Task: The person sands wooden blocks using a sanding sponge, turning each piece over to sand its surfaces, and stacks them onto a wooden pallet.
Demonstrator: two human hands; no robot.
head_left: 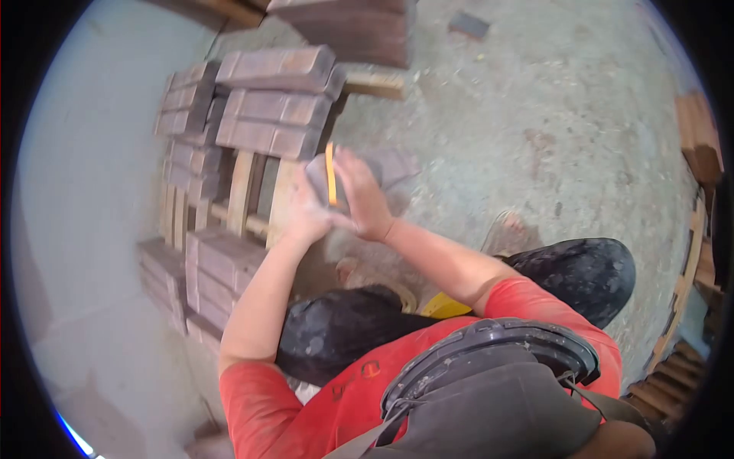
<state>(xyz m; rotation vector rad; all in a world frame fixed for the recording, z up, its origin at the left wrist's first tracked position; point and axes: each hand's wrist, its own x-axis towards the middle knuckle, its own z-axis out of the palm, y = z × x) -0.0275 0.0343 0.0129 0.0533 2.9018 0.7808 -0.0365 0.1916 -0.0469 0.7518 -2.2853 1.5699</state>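
Between my two hands is a grey-brown block, perhaps a bundle of tiles (318, 173), with a yellow strap (331, 176) across it. My left hand (306, 214) presses against its near left side, fingers closed round it. On the right side my right hand (362, 196) grips the same block, thumb toward the left hand. The block's underside is hidden by the hands. Just beyond them a brownish flat piece (396, 165) lies low near the floor, blurred.
A wooden pallet (241, 191) on the left carries strapped bundles of brown tiles (271, 122), with more bundles (222, 268) at its near end. Another stack (355, 30) stands at the top. A dark fragment (469, 25) lies on the concrete floor (566, 115). A wall is at left.
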